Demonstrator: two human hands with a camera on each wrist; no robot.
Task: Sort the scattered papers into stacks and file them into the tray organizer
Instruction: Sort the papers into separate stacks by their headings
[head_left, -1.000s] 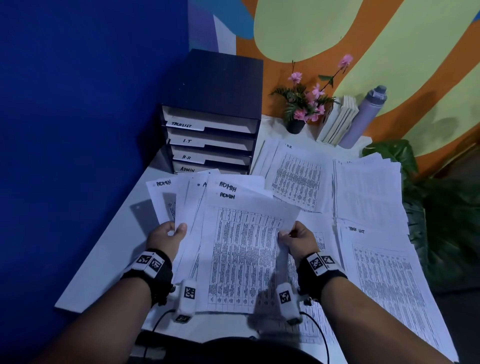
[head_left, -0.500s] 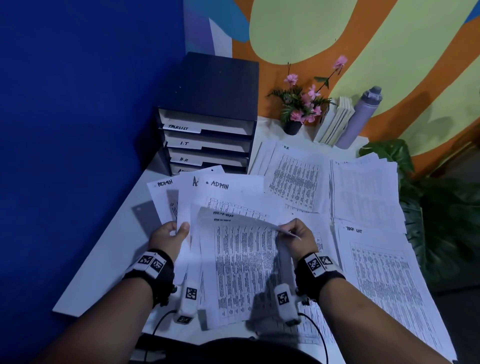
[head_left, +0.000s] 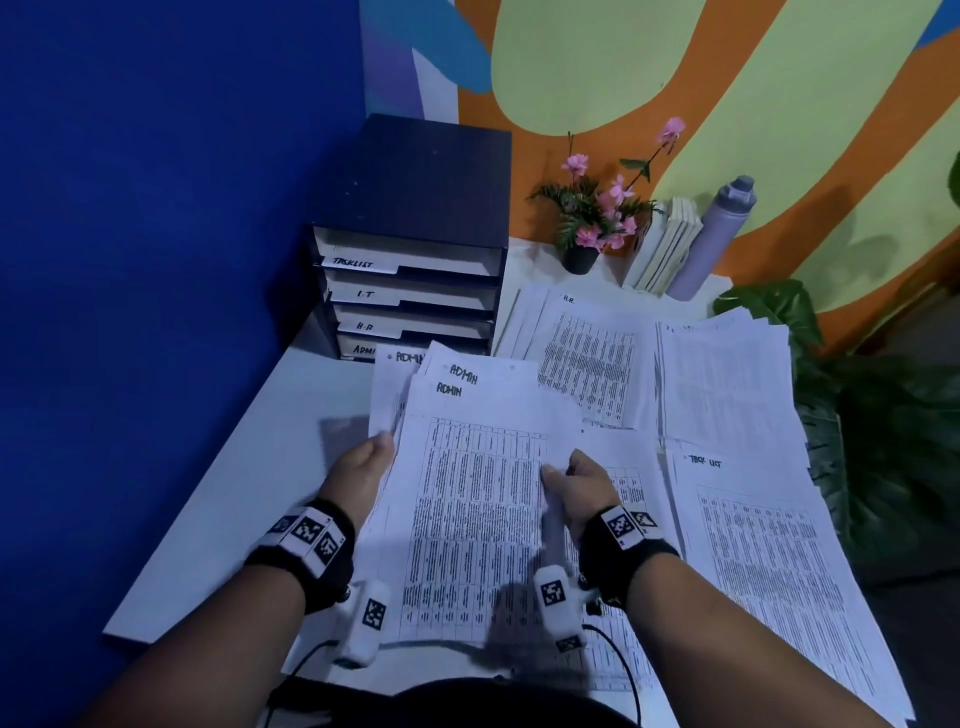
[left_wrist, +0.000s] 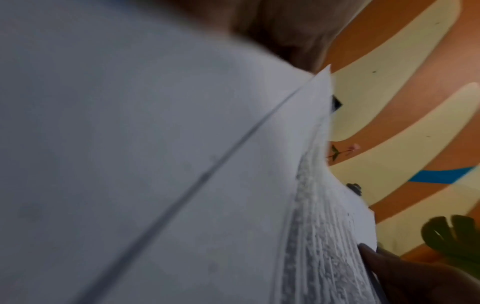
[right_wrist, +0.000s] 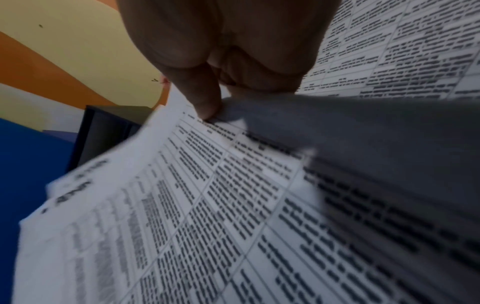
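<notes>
A fanned bundle of printed sheets headed ADMIN (head_left: 478, 499) is held above the white table (head_left: 244, 499). My left hand (head_left: 371, 460) grips its left edge, and my right hand (head_left: 563, 475) pinches the right edge with the thumb on top. The right wrist view shows the thumb (right_wrist: 205, 102) pressed on the ADMIN sheets (right_wrist: 207, 205). The left wrist view is filled by the paper bundle (left_wrist: 155, 164). The dark tray organizer (head_left: 415, 244) stands at the back left, its trays labelled TASKLIST, I.T, H.R and ADMIN.
An H.R pile (head_left: 587, 353), an unlabelled pile (head_left: 727, 384) and a TASK LIST pile (head_left: 769, 561) lie on the right half of the table. A flower pot (head_left: 582, 254), books (head_left: 665, 244) and a bottle (head_left: 711, 239) stand at the back. A leafy plant (head_left: 883, 415) is right of the table.
The ADMIN sheets were spread wide and a top sheet was lifted; now they are drawn together into a tighter bundle between both hands, lifted slightly toward the organizer.
</notes>
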